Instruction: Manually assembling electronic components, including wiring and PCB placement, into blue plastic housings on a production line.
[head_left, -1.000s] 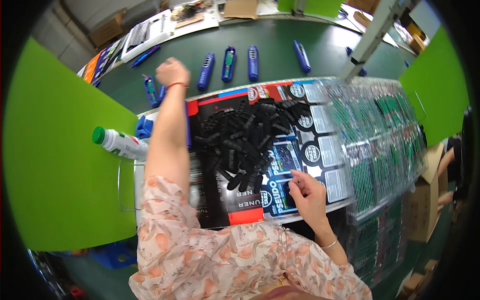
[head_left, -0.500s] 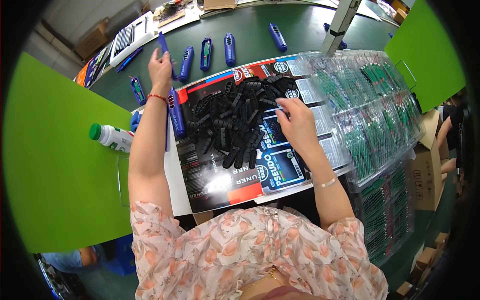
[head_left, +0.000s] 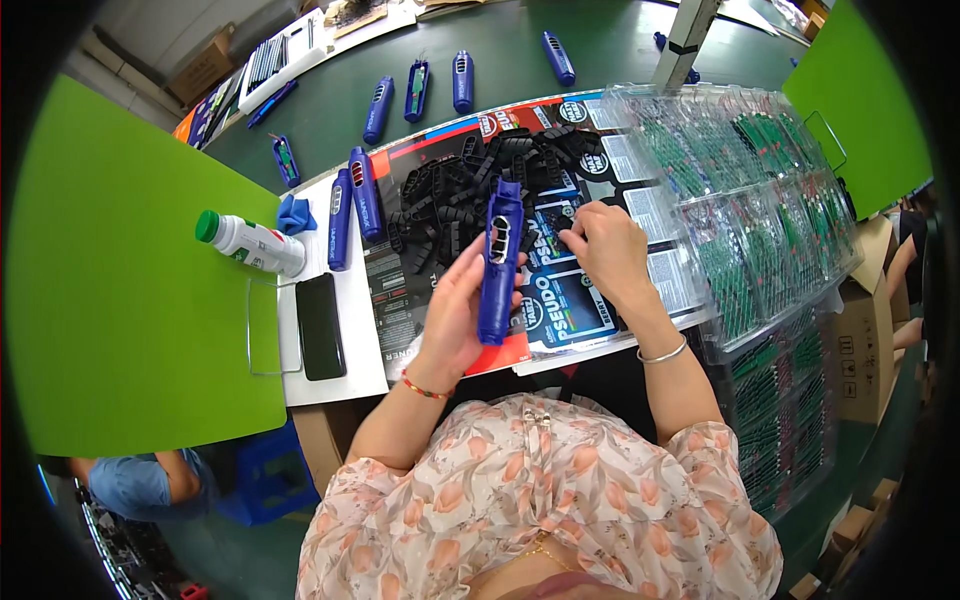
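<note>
One blue plastic tool body [head_left: 499, 262] is gripped upright in left hand [head_left: 455, 315] over the printed cards, w/ right hand [head_left: 603, 245] fingers pinching at a small black clip [head_left: 557, 222] beside the black pile [head_left: 470, 185]; next probably needs clip seated into a body slot.

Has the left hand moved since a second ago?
Yes. The left hand has come back from the far blue casings toward the body, now holding a blue casing over the black-parts pile.

Phone [head_left: 320, 326] left of the printed sheets [head_left: 560, 300], bottle [head_left: 250, 243] behind it (clips [head_left: 460, 190] atop sheets)
</note>
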